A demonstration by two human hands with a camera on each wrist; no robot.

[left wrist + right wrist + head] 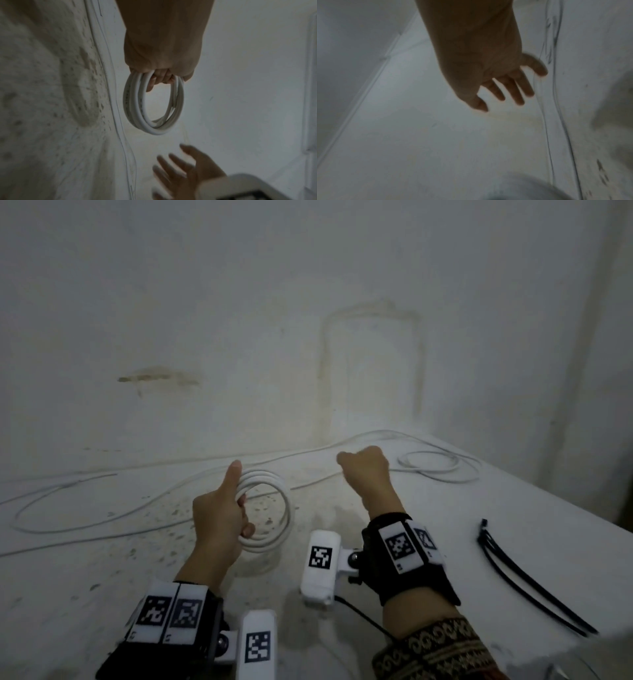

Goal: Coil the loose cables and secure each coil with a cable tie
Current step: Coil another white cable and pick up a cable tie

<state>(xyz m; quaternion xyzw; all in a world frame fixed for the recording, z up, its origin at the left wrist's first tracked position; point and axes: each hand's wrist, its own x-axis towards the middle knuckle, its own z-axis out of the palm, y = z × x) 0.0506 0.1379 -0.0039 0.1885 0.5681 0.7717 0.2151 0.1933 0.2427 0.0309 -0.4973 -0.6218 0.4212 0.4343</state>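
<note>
My left hand (219, 508) grips a small coil of white cable (274, 539) with the thumb pointing up, holding it upright just above the table. In the left wrist view its fingers (159, 78) curl through the coil (154, 129). From the coil the loose cable (102, 525) trails in long curves over the table's left side and back. My right hand (368, 474) hovers to the right of the coil, close to a cable strand (431, 470). In the right wrist view the right hand (479, 60) shows spread, relaxed fingers holding nothing. Black cable ties (527, 573) lie at the right.
The white table (445, 542) is speckled with dark spots on its left part. A stained white wall (308, 320) rises right behind it. The table's right edge (565, 501) runs diagonally past the cable ties. A looser cable loop lies at the back right.
</note>
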